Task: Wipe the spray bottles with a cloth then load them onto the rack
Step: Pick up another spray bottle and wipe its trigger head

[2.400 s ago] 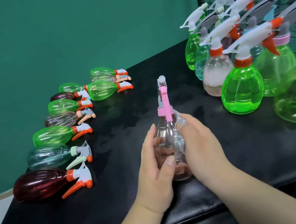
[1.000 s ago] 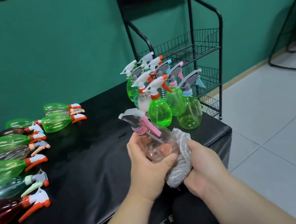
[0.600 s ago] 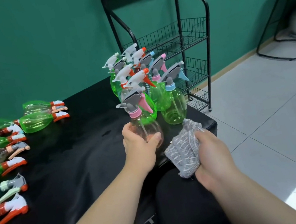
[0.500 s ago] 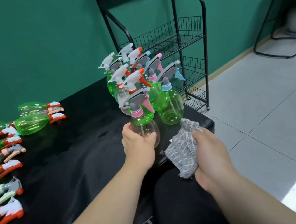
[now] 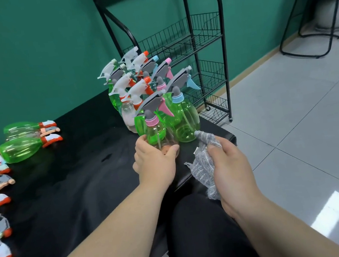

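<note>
My left hand (image 5: 154,160) grips the base of a clear pinkish spray bottle (image 5: 157,130) with a pink collar and grey trigger head, standing upright on the black table (image 5: 88,181) right in front of a cluster of upright spray bottles (image 5: 147,92). My right hand (image 5: 230,165) holds a bunched grey cloth (image 5: 203,167) just right of that bottle, apart from it. Behind the cluster stands the black wire rack (image 5: 197,41), its shelves bare.
Several spray bottles (image 5: 22,147) lie on their sides in a row along the table's left edge. The table's right edge drops to a grey tiled floor (image 5: 296,119). A black chair frame (image 5: 323,15) stands far right by the green wall.
The cloth came off the bottle and my right hand drew back. My left hand carried the bottle forward and set it upright beside the standing cluster.
</note>
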